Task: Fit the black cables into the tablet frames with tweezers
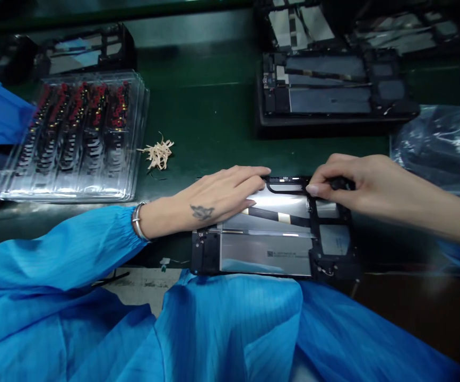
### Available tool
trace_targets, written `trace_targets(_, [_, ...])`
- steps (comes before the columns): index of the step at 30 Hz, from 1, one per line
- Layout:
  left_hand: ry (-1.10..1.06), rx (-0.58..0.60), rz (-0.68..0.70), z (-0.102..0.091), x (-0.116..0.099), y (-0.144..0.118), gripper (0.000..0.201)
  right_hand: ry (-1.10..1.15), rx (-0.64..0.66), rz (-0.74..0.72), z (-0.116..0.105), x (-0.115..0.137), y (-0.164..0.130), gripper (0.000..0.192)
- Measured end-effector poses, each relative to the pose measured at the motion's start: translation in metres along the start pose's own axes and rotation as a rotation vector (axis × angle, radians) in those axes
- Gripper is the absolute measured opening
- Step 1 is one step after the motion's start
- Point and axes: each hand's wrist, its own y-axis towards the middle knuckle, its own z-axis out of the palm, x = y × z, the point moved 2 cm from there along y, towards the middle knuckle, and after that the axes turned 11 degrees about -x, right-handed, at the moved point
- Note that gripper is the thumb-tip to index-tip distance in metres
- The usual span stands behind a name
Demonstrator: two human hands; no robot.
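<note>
At the bench's near edge lies an opened tablet-like device (267, 252), with silver panels, a black frame and a dark ribbon cable (267, 214) across it. My left hand (217, 196) rests flat over its upper left part, fingers stretched toward the top edge and covering that corner. Thumb and forefinger of my right hand (357, 183) are pinched together at the device's upper right part. Something small and black (341, 183) shows inside the curl of those fingers; its kind cannot be made out.
Left, stacked clear plastic trays (128, 178) hold several red-and-black parts beside a blue bin (5, 114). A pile of pale strips (158, 154) lies on the green bench (198, 106). Similar devices (329, 98) are stacked behind, with a clear plastic bag (444, 143) at right.
</note>
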Motion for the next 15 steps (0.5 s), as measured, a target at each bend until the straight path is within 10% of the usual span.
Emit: trace_targets(15, [0.138,0.063,0.073,0.0057,0.0019,0.0045,0.025,-0.025,-0.055,-0.101,0.0030,0.0027,0.0029,0.065])
